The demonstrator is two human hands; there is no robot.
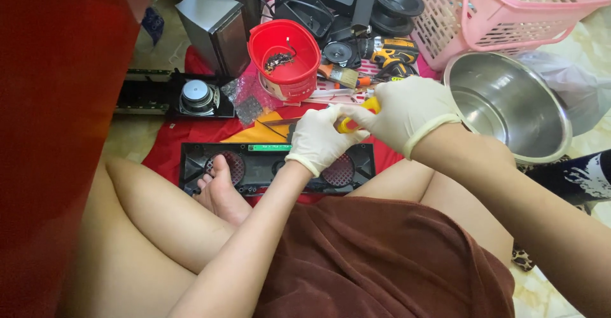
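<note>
Gloved hands at frame centre, my right hand (407, 111) gripping a yellow-handled screwdriver (358, 116), my left hand (318, 138) pinching its shaft above a black speaker panel (254, 165), red bucket (284, 57) behind, steel bowl (509, 105) at right.

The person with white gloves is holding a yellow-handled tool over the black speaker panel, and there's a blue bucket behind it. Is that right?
Almost. The bucket is red, not blue, as the head view shows. The rest holds: the gloved left hand and right hand hold the yellow-handled tool above the black speaker panel.

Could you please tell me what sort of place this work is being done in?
Probably a home floor used as an informal electronics repair spot: loose speaker drivers, a black speaker panel on a red cloth, and a pink laundry basket.
</note>
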